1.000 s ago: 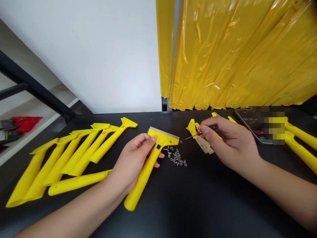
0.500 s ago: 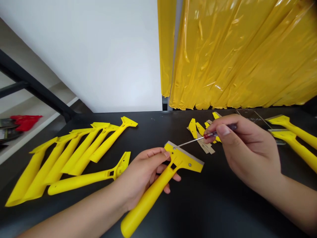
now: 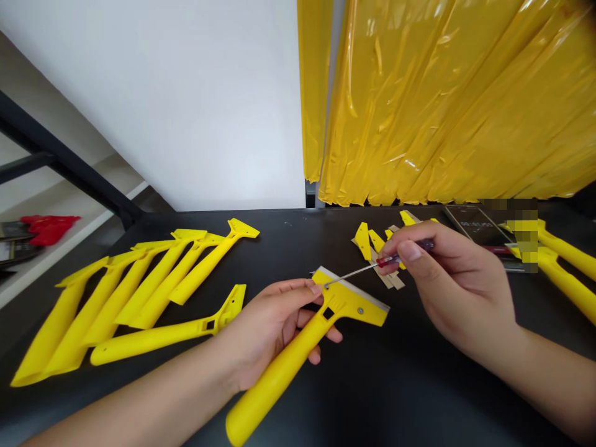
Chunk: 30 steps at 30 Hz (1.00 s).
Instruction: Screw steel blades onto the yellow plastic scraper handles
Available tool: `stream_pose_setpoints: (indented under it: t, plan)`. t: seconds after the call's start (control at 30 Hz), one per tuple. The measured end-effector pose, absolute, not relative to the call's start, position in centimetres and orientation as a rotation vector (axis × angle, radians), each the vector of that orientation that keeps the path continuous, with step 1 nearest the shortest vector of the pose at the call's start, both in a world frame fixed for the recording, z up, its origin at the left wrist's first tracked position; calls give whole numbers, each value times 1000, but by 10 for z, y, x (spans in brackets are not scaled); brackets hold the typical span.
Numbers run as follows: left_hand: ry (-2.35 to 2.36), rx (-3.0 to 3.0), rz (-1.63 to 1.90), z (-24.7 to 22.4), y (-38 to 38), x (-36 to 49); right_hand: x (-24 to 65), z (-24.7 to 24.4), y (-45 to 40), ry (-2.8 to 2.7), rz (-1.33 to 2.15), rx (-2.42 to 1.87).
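Grasped near its head by the left hand (image 3: pixel 267 323), the yellow scraper (image 3: pixel 293 354) lies at six o'clock; the right hand (image 3: pixel 459 285), toward four, pinches a screwdriver (image 3: pixel 390 259). Presumably light and stiff, the scraper is best held behind its blade (image 3: pixel 367 297).

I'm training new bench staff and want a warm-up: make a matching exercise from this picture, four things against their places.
Things
1. Phone
2. Yellow scraper at bottom centre
3. Red item
4. Screwdriver

Places
A. Held in the left hand
B. At the picture's left edge
C. Held in the right hand
D. Far right of the black table

Pairs: 1-D, 2-A, 3-B, 4-C
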<state>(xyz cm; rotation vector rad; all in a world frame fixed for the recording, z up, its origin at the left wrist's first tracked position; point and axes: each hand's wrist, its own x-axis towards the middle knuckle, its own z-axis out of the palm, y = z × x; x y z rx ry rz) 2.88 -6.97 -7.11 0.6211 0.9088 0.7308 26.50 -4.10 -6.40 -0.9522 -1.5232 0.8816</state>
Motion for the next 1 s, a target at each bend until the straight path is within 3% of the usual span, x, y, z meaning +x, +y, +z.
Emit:
stream_pose_setpoints:
  t: [1.0]
  plan:
    - [903,604,731,-74,-67,28,269,-60,-42,-1720,604,-931]
